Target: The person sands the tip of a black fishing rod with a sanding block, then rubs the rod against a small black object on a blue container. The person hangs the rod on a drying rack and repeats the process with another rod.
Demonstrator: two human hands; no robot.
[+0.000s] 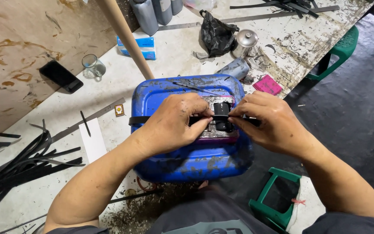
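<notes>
A blue plastic canister (pixel 187 160) lies flat in front of me, smeared with black marks. A grey block with a black roller part (pixel 223 116) rests on top of it. A black rubber strip (pixel 138 120) runs across the canister and over the block. My left hand (pixel 174 123) pinches the strip just left of the roller. My right hand (pixel 268 123) pinches the same strip on the right side. The fingertips of both hands almost meet over the block.
Several loose black strips (pixel 18 167) lie at the left. A phone (pixel 61 76), a glass cup (pixel 93 66), a wooden pole (pixel 124 37), a black bag (pixel 216 34), a metal pot (pixel 244 42), a pink pad (pixel 267 84), a green stool (pixel 278 199) and a green chair (pixel 342 48) surround the canister.
</notes>
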